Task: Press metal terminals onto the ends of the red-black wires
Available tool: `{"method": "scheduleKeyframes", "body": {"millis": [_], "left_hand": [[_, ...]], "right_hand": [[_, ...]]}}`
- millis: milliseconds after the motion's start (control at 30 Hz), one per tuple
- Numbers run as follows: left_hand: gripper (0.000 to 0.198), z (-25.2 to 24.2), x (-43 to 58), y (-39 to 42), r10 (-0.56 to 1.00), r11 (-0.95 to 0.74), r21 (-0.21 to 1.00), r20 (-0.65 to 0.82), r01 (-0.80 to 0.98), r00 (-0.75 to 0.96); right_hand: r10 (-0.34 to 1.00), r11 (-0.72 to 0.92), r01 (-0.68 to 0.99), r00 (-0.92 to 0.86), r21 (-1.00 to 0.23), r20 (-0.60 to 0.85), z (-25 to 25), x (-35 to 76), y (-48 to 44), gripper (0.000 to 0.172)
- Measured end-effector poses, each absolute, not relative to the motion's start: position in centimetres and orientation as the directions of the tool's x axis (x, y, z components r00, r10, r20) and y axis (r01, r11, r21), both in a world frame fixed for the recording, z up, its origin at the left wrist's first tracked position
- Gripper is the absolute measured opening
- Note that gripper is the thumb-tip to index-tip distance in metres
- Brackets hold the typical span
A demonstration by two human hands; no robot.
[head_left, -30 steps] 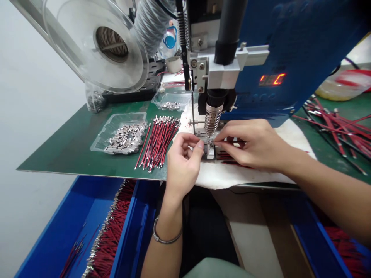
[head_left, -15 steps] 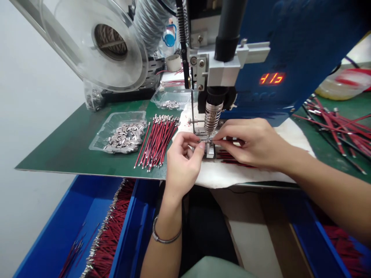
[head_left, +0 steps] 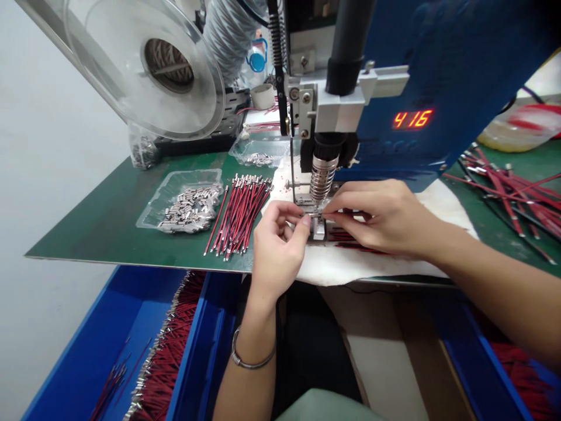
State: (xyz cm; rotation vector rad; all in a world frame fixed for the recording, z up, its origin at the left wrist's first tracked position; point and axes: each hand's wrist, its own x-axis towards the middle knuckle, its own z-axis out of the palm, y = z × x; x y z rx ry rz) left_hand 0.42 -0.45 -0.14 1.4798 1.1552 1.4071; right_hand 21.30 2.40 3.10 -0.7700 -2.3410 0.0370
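My left hand [head_left: 276,245] is curled in a pinch just left of a small metal fixture [head_left: 317,227] under the blue machine's ribbed tip [head_left: 322,178]. My right hand [head_left: 385,216] pinches from the right at the same spot, fingertips almost touching the left ones. Something small and silvery sits between the two pinches; I cannot make out what it is. Red and black wires [head_left: 350,238] lie under my right hand on a white cloth [head_left: 350,266].
A bundle of red-black wires [head_left: 239,213] and a clear tray of small metal pieces [head_left: 188,202] lie on the green table to the left. A clear reel [head_left: 149,64] hangs above. More wires [head_left: 512,193] are at right. Blue bins [head_left: 131,345] below hold wires. The display [head_left: 411,119] reads 416.
Both hands stay at the fixture with barely any movement. The red number on the machine's display has changed and now reads 416.
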Motion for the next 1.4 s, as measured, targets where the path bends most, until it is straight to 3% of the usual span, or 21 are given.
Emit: {"method": "scheduleKeyframes", "body": {"millis": [1400], "left_hand": [[0.012, 0.39, 0.13, -0.86, 0.984, -0.176, 0.982, 0.176, 0.066, 0.005]], "right_hand": [[0.551, 0.822, 0.51, -0.603, -0.253, 0.576, 3.2, 21.28, 2.33, 0.015]]}}
